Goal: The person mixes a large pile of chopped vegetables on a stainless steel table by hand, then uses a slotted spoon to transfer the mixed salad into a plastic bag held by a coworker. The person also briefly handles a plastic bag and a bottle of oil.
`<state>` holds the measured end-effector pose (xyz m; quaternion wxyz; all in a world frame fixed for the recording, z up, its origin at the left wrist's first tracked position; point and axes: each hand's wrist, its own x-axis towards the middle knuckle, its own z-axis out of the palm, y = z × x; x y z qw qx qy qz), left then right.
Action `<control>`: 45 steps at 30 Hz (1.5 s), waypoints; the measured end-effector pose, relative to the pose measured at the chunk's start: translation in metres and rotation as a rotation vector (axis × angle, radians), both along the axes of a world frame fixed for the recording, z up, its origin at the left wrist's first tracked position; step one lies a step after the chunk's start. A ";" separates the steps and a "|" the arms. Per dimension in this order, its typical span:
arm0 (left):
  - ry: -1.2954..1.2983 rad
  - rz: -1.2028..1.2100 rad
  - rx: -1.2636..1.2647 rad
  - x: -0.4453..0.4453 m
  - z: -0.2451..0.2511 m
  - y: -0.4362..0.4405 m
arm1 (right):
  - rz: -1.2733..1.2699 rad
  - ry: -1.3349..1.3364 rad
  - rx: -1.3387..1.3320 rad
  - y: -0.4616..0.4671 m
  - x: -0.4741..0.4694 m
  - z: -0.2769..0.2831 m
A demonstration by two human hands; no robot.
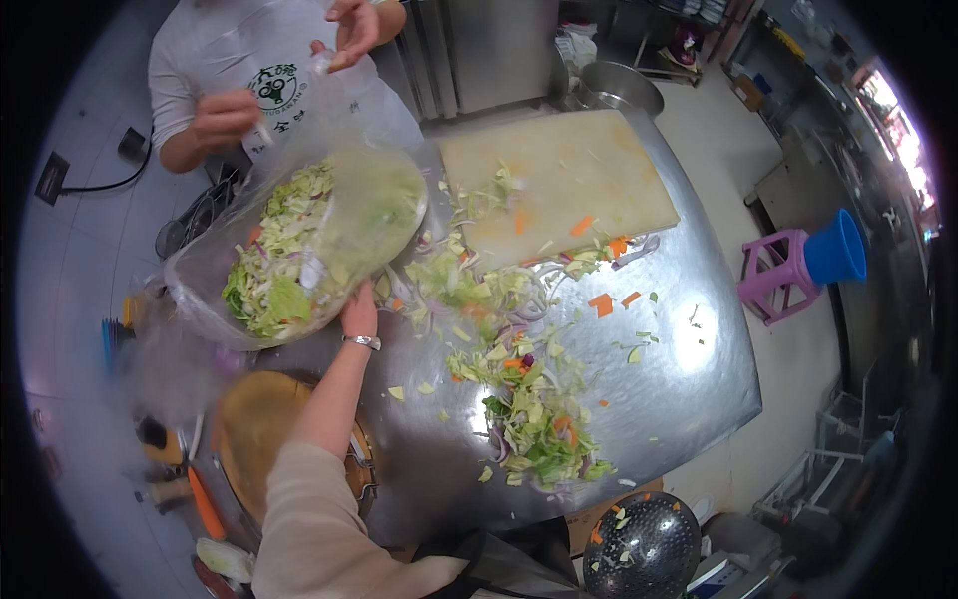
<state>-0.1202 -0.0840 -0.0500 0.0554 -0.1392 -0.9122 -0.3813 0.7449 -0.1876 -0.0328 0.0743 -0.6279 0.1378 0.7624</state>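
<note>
My left hand (361, 311), with a silver bracelet at its wrist, reaches under the near right edge of a large clear plastic bag (198, 299). The bag covers its fingers, so their grip is hidden. Inside the bag are chopped cabbage and lettuce (288, 217) with bits of carrot and red onion. More cut vegetables (539, 419) lie loose on the steel table (673, 322) to the right of my forearm. My right hand is out of view.
Across the table a person in a white apron (239, 45) has both hands by the bag's upper part. A cutting board (569, 172) lies at the back; a round wooden block (251, 427) stands left. A perforated ladle (644, 546) is at the near edge. A purple stool (775, 273) bears a blue bucket (831, 251).
</note>
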 end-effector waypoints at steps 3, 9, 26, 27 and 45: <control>0.072 0.023 0.247 -0.016 0.006 0.006 | -0.016 -0.027 -0.012 -0.010 -0.014 0.016; 0.102 -0.078 0.416 -0.042 -0.011 0.004 | 0.031 -0.195 -0.002 -0.019 -0.032 0.037; 0.230 -0.112 -0.182 -0.056 -0.035 -0.076 | 0.155 -0.255 0.053 -0.036 -0.034 0.018; 0.227 -0.124 -0.182 -0.070 -0.040 -0.072 | 0.364 -0.248 0.234 -0.044 -0.029 0.015; 0.298 -0.652 -0.140 -0.016 -0.010 -0.040 | 0.380 -0.053 0.159 -0.047 0.015 -0.045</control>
